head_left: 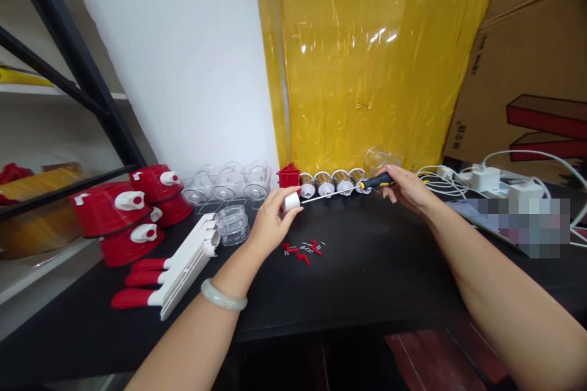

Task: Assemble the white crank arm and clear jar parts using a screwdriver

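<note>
My left hand point(271, 218) is closed round a small white cylindrical plastic part point(291, 201), held above the table. In my right hand point(400, 186) is a screwdriver point(376, 181) with a black and yellow handle. Its long shaft points left, and the tip meets or nearly meets the white part's open side; I cannot tell if it touches a screw. Below my hands lie several small red plastic pieces point(302, 256) and loose screws point(306, 247). Behind them stands a row of metal grater drums point(324, 184) with white ends, beside a red hopper-like part point(288, 176).
On the left are stacked red housings point(110, 209) with white knobs, white arms with red handles point(183, 269), and clear plastic cups point(224, 183). Clear rings point(233, 225) are stacked nearby. White chargers and cables point(485, 178) lie right, before a cardboard box point(518, 73).
</note>
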Demonstrator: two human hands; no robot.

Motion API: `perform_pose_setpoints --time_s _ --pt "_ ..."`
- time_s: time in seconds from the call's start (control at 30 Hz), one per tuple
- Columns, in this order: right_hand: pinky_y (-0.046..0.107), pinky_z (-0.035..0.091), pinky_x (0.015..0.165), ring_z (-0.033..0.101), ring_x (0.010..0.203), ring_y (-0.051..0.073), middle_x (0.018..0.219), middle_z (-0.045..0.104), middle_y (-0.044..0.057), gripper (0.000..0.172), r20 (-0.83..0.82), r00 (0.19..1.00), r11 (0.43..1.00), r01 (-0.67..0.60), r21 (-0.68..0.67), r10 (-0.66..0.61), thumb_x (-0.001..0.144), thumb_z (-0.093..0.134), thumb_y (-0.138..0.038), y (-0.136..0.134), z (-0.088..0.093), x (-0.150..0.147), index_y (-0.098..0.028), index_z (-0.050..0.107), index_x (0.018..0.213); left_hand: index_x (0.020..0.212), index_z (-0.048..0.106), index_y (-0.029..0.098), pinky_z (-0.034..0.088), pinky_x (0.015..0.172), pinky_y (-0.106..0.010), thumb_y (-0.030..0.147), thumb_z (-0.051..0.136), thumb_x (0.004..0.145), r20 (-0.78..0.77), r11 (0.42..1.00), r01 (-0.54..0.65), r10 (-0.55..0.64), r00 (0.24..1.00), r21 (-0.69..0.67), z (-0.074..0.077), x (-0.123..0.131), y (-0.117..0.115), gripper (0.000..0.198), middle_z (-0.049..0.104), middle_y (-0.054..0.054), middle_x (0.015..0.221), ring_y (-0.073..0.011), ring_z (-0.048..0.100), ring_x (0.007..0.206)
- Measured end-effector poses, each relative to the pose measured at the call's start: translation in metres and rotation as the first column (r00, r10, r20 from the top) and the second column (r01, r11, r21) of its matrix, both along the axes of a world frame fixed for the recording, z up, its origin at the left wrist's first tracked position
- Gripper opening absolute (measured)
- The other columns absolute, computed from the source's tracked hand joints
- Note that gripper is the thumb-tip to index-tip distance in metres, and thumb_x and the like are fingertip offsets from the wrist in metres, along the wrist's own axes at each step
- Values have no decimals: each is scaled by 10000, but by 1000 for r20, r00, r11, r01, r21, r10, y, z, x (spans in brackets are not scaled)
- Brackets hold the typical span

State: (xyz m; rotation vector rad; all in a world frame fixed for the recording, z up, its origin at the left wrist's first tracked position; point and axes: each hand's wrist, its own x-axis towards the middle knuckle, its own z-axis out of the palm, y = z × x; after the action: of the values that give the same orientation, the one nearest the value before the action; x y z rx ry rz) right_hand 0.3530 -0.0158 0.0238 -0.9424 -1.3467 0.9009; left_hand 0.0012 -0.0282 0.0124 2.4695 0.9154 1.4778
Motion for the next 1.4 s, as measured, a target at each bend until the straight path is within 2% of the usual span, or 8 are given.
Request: perform_pose_setpoints --time_s 0.13,0.27,0.33,0.43,0.77,0.97,1.17,1.4 --pt "320 512 505 443 336 126 409 512 -15 435 21 999 999 29 -25 -28 794 599 -665 3 -4 0 -235 588 726 1283 576 261 518 929 -381 296 619 919 -21 1000 -8 9 1000 28 1 0 0 368 603 -96 1238 -242 586 1154" --pt "379 571 646 675 626 220 724 704 58 308 -147 987 995 -72 -64 62 812 581 -521 4 -4 -1 -218 637 832 1285 572 268 500 945 -374 272 624 917 -15 998 -41 42 999 54 2 0 -1 372 613 -78 1222 -225 589 1129" --pt "402 578 701 706 741 239 844 717 50 233 -222 970 992 -116 -54 101 783 585 -425 3 -4 -1 -223 645 882 1283 572 267 501 934 -367 263 621 917 -10 998 -46 46 999 48 2 0 -1 370 610 -78 1218 -224 588 1125" --pt "411 581 731 701 742 219 849 694 24 175 -246 963 993 -119 -28 108 765 610 -356 4 -4 0 -239 633 894 1281 574 266 507 908 -362 273 619 919 -20 999 -39 40 999 35 2 0 -1 365 608 -82 1215 -229 591 1114" --pt "327 564 587 642 581 172 701 667 27 328 -86 994 997 -74 6 74 765 693 -527 7 -5 4 -234 625 894 1284 577 267 526 901 -365 291 615 921 -10 1000 -9 9 1000 19 2 0 -1 366 600 -88 1228 -234 591 1124" --pt "259 392 348 497 383 145 473 548 -2 410 -38 999 1000 24 6 -24 777 632 -638 11 -9 3 -231 607 816 1286 573 261 521 913 -373 301 614 923 -26 999 -15 16 1000 45 3 1 -3 368 607 -89 1228 -235 589 1127" --pt "416 578 693 696 732 226 832 691 41 246 -197 977 997 -80 -12 76 830 511 -459 8 -7 -1 -244 600 909 1284 568 260 481 977 -387 291 605 931 -69 994 -56 63 996 89 5 1 -4 357 624 -71 1217 -221 587 1131" --pt "358 571 681 653 683 172 800 637 6 153 -244 969 999 -50 9 50 778 607 -355 6 -4 0 -246 615 885 1284 568 261 496 949 -380 297 608 928 -68 997 -36 40 997 63 4 1 -4 360 618 -78 1230 -228 584 1142"
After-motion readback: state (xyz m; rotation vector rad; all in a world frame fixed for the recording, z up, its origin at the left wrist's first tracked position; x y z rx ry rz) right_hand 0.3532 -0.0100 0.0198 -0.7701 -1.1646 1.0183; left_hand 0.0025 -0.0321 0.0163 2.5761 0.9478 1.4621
